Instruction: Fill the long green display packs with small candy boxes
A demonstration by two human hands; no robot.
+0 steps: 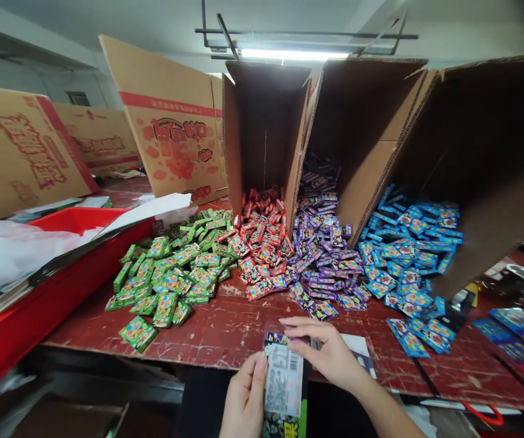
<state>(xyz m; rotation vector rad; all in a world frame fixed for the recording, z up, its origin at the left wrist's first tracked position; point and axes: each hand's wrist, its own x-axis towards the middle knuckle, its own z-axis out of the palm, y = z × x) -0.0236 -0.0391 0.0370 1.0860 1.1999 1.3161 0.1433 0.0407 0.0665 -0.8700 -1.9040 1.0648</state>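
A flat printed package (284, 380), dark and green with a white text label and a barcode on its face, is held low in front of me. My left hand (246, 395) grips its left edge, thumb along the front. At the top end, my right hand (319, 350) has its thumb and fingers closed around the upper edge. Whether the package is opened there cannot be made out. Beyond my hands lie piles of small candy-like packs: green (175, 274), red (264, 243), purple (326, 261) and blue (408, 261).
Upright cardboard boxes (305, 140) lie open behind the piles on the dark red table (225, 328). A red bin (61, 304) with plastic and a white sheet stands left. Red-handled scissors (487, 417) and blue printed packages (521, 328) are at right.
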